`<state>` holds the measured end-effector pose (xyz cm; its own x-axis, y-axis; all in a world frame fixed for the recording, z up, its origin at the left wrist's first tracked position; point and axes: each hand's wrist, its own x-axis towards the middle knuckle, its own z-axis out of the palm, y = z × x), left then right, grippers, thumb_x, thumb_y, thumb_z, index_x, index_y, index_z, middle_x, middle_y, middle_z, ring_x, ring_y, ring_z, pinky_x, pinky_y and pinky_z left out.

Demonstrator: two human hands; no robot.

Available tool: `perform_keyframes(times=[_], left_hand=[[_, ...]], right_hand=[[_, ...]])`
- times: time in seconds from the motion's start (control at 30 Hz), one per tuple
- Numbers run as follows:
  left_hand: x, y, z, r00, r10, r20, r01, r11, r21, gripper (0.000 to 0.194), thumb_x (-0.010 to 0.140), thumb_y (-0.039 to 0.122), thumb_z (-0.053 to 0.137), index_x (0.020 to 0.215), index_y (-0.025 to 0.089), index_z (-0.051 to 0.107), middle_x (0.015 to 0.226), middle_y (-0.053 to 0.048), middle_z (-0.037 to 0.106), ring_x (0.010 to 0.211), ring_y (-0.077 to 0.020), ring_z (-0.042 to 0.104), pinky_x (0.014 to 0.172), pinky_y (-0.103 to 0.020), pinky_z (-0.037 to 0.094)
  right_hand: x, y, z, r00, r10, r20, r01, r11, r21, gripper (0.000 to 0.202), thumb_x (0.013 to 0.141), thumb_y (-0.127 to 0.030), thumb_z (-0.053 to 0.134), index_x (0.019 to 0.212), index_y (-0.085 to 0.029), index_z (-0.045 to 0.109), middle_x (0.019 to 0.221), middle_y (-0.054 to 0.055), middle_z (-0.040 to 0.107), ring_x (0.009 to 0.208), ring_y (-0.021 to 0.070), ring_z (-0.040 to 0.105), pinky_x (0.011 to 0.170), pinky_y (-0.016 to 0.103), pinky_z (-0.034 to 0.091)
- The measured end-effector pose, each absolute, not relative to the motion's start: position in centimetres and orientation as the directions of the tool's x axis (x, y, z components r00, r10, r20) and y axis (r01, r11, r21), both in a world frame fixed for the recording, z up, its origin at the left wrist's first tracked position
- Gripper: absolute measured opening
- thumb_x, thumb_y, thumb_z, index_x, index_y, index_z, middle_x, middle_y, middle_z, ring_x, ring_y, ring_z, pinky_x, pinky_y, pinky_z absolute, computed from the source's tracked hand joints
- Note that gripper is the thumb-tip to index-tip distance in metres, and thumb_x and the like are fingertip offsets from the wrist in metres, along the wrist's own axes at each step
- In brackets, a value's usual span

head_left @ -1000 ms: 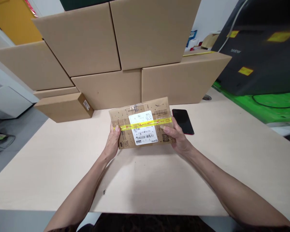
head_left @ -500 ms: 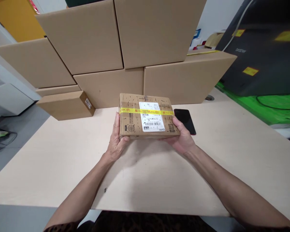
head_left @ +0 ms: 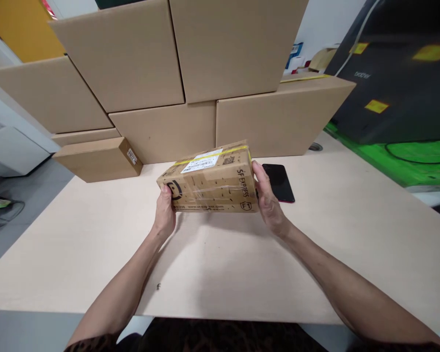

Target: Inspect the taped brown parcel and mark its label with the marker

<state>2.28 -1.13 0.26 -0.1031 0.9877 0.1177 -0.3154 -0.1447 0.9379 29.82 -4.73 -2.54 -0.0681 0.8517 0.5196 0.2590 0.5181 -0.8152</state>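
Observation:
A brown printed parcel (head_left: 212, 188) is held between both my hands above the table, tilted so that its long side with "SF EXPRESS" lettering faces me. Its top bears a white label and a strip of yellow tape. My left hand (head_left: 165, 211) grips the left end, with the thumb on the near side. At the right end, my right hand (head_left: 269, 200) presses against the short side, its other fingers partly hidden. A black phone (head_left: 279, 183) lies on the table just behind my right hand.
Large plain cartons (head_left: 161, 132) are stacked along the back of the table (head_left: 220, 274). A smaller flat box (head_left: 95, 159) sits at the back left. At the right stand a dark machine (head_left: 392, 83) and a green surface (head_left: 418, 161).
The parcel has been turned in my hands, its labelled top tipping away and its long side coming into view. My left hand has moved slightly left and down its end.

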Motion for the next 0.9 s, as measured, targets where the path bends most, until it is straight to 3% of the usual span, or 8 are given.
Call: perform_keyframes(times=[0.17,0.27,0.37,0.47,0.57,0.73,0.8,0.9], left_hand=[[1.6,-0.3,0.5,-0.151,0.985,0.088,-0.329,-0.134,0.935,0.080,0.072,0.091,0.078,0.111,0.021,0.083,0.126,-0.010,0.085,0.156,-0.0345,0.054,0.124,-0.043,0.053],[1.0,0.2,0.5,-0.135,0.987,0.082,-0.334,-0.123,0.934,0.074,0.075,0.088,0.079,0.108,0.021,0.084,0.124,-0.010,0.085,0.155,-0.0350,0.056,0.126,-0.045,0.051],[0.3,0.5,0.5,-0.046,0.998,0.037,-0.315,-0.050,0.948,0.072,0.079,0.085,0.078,0.110,0.020,0.084,0.123,-0.011,0.085,0.146,-0.0369,0.065,0.125,-0.049,0.052],[-0.2,0.6,0.5,0.032,0.999,0.004,-0.265,0.004,0.964,0.074,0.079,0.085,0.077,0.115,0.020,0.084,0.122,-0.012,0.086,0.142,-0.0385,0.068,0.124,-0.051,0.052],[-0.7,0.5,0.6,0.092,0.996,0.012,-0.241,0.011,0.970,0.074,0.083,0.083,0.075,0.122,0.020,0.083,0.124,-0.013,0.085,0.143,-0.0392,0.067,0.123,-0.051,0.053],[-1.1,-0.1,1.3,0.215,0.976,0.020,-0.325,0.053,0.944,0.064,0.092,0.068,0.076,0.144,0.032,0.072,0.150,-0.006,0.073,0.150,-0.0345,0.061,0.127,-0.052,0.050],[-1.1,-0.4,1.6,0.230,0.973,0.024,-0.358,0.061,0.932,0.064,0.092,0.061,0.079,0.150,0.036,0.067,0.159,-0.003,0.067,0.153,-0.0332,0.057,0.128,-0.052,0.048],[-0.8,-0.6,1.8,0.237,0.971,0.041,-0.388,0.056,0.920,0.068,0.092,0.063,0.077,0.152,0.034,0.064,0.162,-0.003,0.064,0.158,-0.0344,0.052,0.130,-0.053,0.047]], right_hand=[[30.9,-4.6,-1.3,-0.083,0.758,0.647,0.366,0.627,-0.688,0.086,0.088,-0.088,0.061,0.163,-0.047,0.051,0.182,-0.001,0.035,0.171,0.0422,0.023,0.139,0.068,0.011],[31.2,-4.5,-0.6,-0.095,0.748,0.657,0.398,0.633,-0.664,0.098,0.067,-0.087,0.083,0.153,-0.045,0.062,0.180,0.000,0.037,0.170,0.0470,0.020,0.138,0.070,0.007],[31.5,-4.5,-0.1,-0.125,0.742,0.658,0.436,0.637,-0.636,0.112,0.049,-0.076,0.098,0.149,-0.043,0.063,0.180,0.002,0.035,0.170,0.0517,0.015,0.136,0.074,0.006],[31.8,-4.6,0.3,-0.162,0.712,0.683,0.473,0.663,-0.580,0.116,0.047,-0.065,0.102,0.152,-0.043,0.058,0.177,0.005,0.036,0.168,0.0543,0.016,0.135,0.076,0.007],[32.0,-4.8,0.3,-0.161,0.693,0.703,0.491,0.674,-0.552,0.122,0.045,-0.060,0.102,0.156,-0.044,0.053,0.168,0.009,0.043,0.161,0.0554,0.029,0.132,0.076,0.018],[31.7,-5.3,0.2,-0.131,0.611,0.781,0.441,0.741,-0.506,0.129,0.050,-0.061,0.100,0.164,-0.049,0.042,0.157,0.008,0.046,0.149,0.0500,0.044,0.129,0.072,0.029],[31.5,-5.4,0.2,-0.085,0.626,0.775,0.402,0.733,-0.548,0.127,0.050,-0.065,0.100,0.163,-0.048,0.045,0.156,0.007,0.048,0.150,0.0495,0.043,0.131,0.071,0.029],[31.2,-5.5,0.3,0.017,0.763,0.647,0.307,0.611,-0.729,0.123,0.048,-0.068,0.101,0.158,-0.043,0.052,0.158,0.008,0.049,0.153,0.0487,0.041,0.131,0.068,0.032]])
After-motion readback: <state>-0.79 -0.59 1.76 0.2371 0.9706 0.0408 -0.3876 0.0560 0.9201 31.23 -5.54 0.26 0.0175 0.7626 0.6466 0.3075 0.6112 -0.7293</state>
